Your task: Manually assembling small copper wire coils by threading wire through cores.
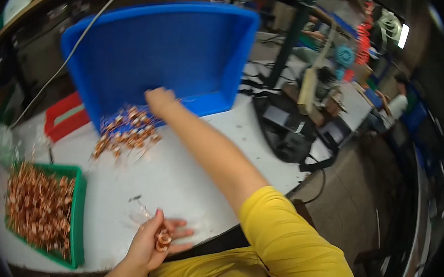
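Note:
Small copper coils (pixel 163 239) rest in my left hand (pixel 151 240) above the near edge of the table; its palm faces up and its fingers are partly curled around them. My right arm reaches forward to a large blue bin (pixel 161 49) standing tipped on its side. Inside its opening my right hand (pixel 161 101) looks closed, somewhat blurred, just above the right end of a loose pile of copper coils (pixel 127 130). Whatever its fingers may hold is hidden. The pile spills from the bin's lower wall onto the white table.
A green tray (pixel 80 221) full of copper coils stands at the left. Behind it are a red box (pixel 68 117) and clear plastic bags (pixel 7 143). A black bag (pixel 286 131) lies on the table's right side. A person (pixel 394 106) sits farther back at right.

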{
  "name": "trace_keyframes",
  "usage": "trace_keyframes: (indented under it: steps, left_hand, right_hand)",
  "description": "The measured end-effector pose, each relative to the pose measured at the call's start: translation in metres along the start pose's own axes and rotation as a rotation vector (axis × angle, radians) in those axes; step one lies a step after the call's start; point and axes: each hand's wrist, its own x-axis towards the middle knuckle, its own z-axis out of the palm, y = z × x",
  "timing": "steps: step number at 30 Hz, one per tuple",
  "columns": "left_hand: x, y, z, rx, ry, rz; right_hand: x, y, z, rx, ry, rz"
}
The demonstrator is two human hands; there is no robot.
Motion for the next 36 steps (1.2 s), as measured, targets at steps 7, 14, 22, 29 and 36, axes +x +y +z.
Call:
trace_keyframes:
  steps: [7, 14, 22, 29, 36]
  left_hand:
    - [0.010, -0.010, -0.012, 0.096, -0.434, -0.068]
    - [0.011, -0.025, -0.006, 0.177, -0.347, 0.171]
    - [0.024, -0.034, -0.006, 0.055, -0.135, 0.304]
    - [0.028, -0.064, -0.030, 0.128, -0.311, 0.207]
    - [0.028, -0.084, -0.042, 0.003, -0.359, 0.104]
  right_hand:
    - [-0.031, 0.034, -0.040, -0.322, 0.386, -0.235]
    - [-0.095, 0.060, -0.089, 0.311, 0.416, -0.010]
    - [-0.265, 0.012, -0.083, 1.930, -0.315, 0.204]
    - [-0.339, -0.033, -0.075, 1.456, -0.145, 0.197]
    - [-0.357, -0.012, -0.051, 1.195, -0.124, 0.063]
